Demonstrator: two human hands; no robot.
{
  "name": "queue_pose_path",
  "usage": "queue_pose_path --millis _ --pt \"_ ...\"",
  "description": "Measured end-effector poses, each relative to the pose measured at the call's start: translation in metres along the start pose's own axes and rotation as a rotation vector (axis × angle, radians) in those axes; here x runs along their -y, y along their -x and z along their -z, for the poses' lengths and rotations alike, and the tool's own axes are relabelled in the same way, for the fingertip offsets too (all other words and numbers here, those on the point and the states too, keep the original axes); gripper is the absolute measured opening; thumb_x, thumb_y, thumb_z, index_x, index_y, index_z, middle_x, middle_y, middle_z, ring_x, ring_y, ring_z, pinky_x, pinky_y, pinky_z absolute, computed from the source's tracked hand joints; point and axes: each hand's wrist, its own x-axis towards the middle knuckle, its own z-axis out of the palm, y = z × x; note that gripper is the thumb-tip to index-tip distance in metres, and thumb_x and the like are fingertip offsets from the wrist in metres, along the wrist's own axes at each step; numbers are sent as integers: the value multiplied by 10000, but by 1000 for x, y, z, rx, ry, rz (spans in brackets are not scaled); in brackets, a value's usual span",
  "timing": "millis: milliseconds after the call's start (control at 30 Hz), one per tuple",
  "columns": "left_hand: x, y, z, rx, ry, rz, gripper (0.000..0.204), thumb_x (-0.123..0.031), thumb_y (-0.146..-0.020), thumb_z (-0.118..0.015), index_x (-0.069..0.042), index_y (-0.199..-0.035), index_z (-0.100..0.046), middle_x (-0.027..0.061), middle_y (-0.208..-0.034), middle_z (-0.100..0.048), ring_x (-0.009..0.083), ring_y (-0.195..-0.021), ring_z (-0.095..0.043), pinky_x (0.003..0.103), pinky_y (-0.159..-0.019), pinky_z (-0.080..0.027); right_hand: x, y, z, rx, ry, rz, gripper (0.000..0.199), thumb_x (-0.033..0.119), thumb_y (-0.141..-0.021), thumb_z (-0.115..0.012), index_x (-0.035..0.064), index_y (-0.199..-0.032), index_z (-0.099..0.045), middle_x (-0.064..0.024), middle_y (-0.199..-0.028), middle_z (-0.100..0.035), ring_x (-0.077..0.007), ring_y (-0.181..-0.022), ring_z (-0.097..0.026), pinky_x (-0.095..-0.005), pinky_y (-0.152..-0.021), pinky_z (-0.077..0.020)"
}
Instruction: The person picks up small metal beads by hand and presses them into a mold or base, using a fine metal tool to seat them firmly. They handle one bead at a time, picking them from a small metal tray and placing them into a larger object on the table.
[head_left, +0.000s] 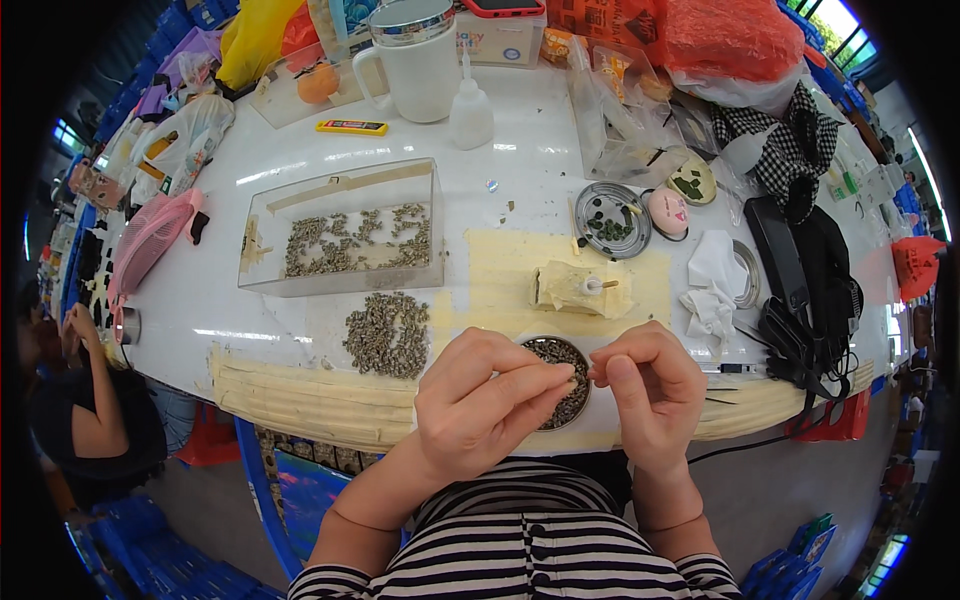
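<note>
1. The small metal parts (563, 353) are lying in a round dish (552, 339), which is sitting near the taped front edge of the table (520, 150), partly hidden by the hands.
2. The left hand (495, 395) is reaching over the dish, its thumb and forefinger pressing together; whether they are pinching a part is too small to tell.
3. The right hand (650, 395) is hovering by the dish's right side, thumb and forefinger curling close; I cannot tell whether they are touching or gripping anything.
4. Any tiny piece between the fingers could be slipping out, since so little of it would be offering grip; it could be vanishing among its lookalikes.
5. A wrist knocking the dish could be spilling parts toward the lap, the edge being so near.
6. A sweeping left forearm could be scattering the loose pile (388, 335), which no wall is holding in.
7. Behind that pile, a clear box (262, 255) is holding more such parts, spread unevenly.
8. Farther right, a round clear tray (641, 207) is holding dark pieces, and a cream dish (711, 183) is carrying green ones.
</note>
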Motion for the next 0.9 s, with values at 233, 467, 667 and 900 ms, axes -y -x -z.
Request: queue_pose_path --millis 233,467,667,900 --pt "-1 -1 -1 -4 -28 -20 283 -3 -674 -852 -49 -933 -749 38 -849 -655 193 -719 -597 292 -621 -462 2 0 -4 102 17 20 40 5 -882 -694 -22 -910 -706 -84 -852 -683 -142 -722 -613 -252 -654 -490" --pt "-1 0 -3 -3 -100 -55 298 7 -678 -846 -44 -952 -741 39 -849 -645 189 -713 -594 292 -610 -452 1 0 -4 58 125 137 64 -14 -858 -707 -18 -922 -713 -95 -831 -676 -157 -711 -621 -254 -654 -493" --pt "1 1 -4 -24 -116 -43 296 25 -677 -841 -41 -947 -739 39 -843 -642 185 -703 -591 286 -599 -444 4 2 -3 55 171 221 114 -22 -833 -721 -14 -946 -724 -103 -840 -685 -172 -704 -632 -260 -635 -497" --pt "1 1 -4 -31 -140 -69 308 22 -665 -839 -36 -951 -741 36 -834 -638 186 -699 -589 288 -591 -443 0 -1 -4 87 72 121 165 -19 -789 -773 -11 -947 -723 -96 -829 -681 -159 -683 -627 -258 -626 -498"
